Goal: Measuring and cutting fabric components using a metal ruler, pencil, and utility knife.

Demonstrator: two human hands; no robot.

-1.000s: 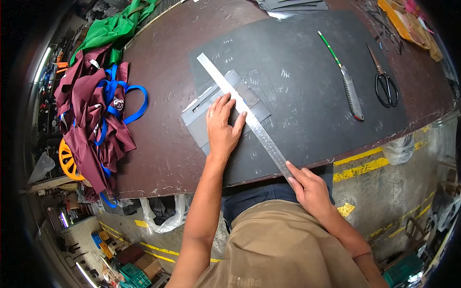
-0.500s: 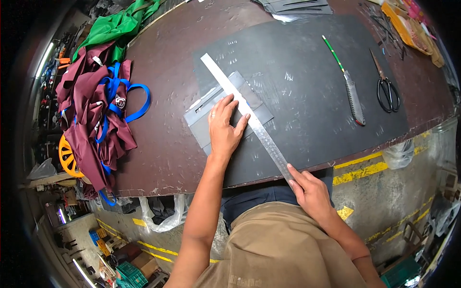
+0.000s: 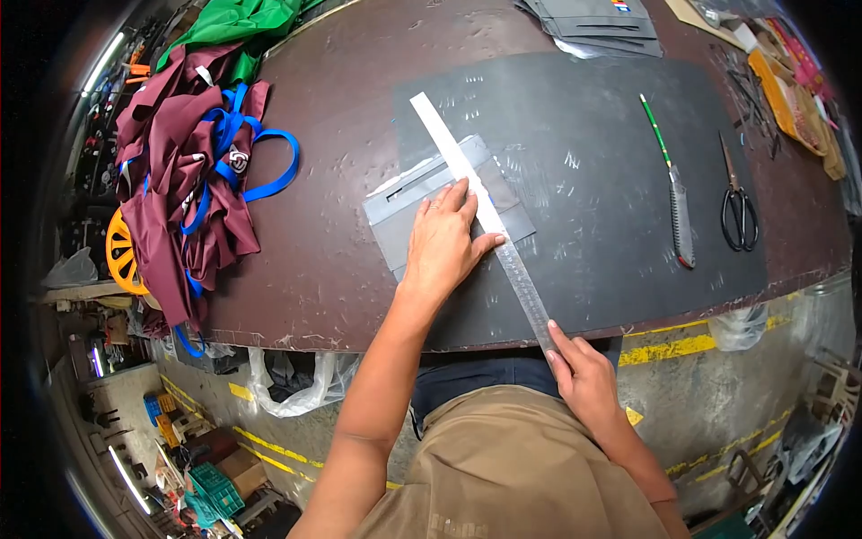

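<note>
Fingers of the left hand (image 3: 446,241) press flat on a grey sheet (image 3: 409,211); right-hand fingers (image 3: 561,346) pinch the long steel ruler (image 3: 480,211).

The dark cutting mat (image 3: 593,216) lay bare between the long steel ruler (image 3: 480,211) and the green-handled knife (image 3: 669,184), leaving a broad lane there. Right of the knife, scissors (image 3: 738,202) narrowed the way. On the left, heaped maroon cloth with blue straps (image 3: 193,180) blocked the brown table (image 3: 341,269), though a strip beside the mat stayed open.

Workshop: scarred cutting bench (image 3: 341,269), scissors (image 3: 740,205).
</note>
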